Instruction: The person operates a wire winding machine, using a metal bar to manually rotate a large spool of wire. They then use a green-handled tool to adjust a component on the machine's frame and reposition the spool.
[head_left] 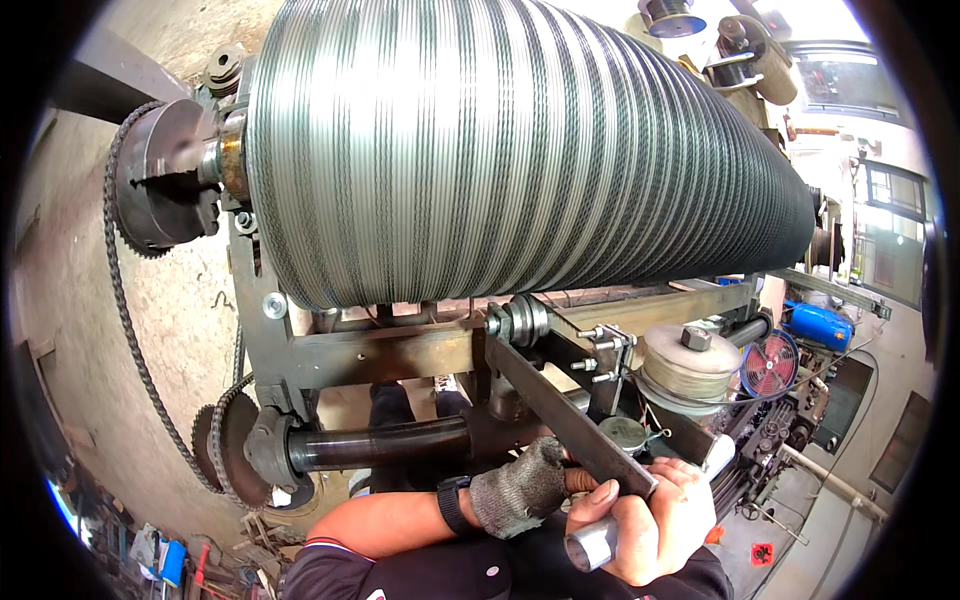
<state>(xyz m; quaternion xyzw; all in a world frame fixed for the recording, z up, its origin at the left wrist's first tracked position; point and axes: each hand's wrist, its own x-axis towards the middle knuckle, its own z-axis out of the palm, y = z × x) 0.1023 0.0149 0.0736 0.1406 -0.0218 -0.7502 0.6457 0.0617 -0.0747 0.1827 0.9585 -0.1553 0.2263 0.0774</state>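
My right hand (645, 520) is wrapped round a metal tube (590, 546) that crosses the near end of a flat steel bar (560, 415). My left hand (520, 487), in a worn grey glove with bare fingertips, is against the bar's left side. Its fingers go behind or under the bar and are mostly hidden. Just beyond my hands, a spool (688, 365) of pale cord or wire sits on the carriage under a large nut. A small round metal part (624, 434) lies between the bar and the spool. Ahead spans a big horizontal roller (480, 150) with ribbed, wire-like winding.
At the left, a chain (128, 330) runs between a chuck (165, 180) and a lower sprocket (235, 450). A thick dark shaft (380, 445) lies along the frame beam (385, 357). Right of the spool are a red-bladed fan (769, 364) and a blue cylinder (817, 324).
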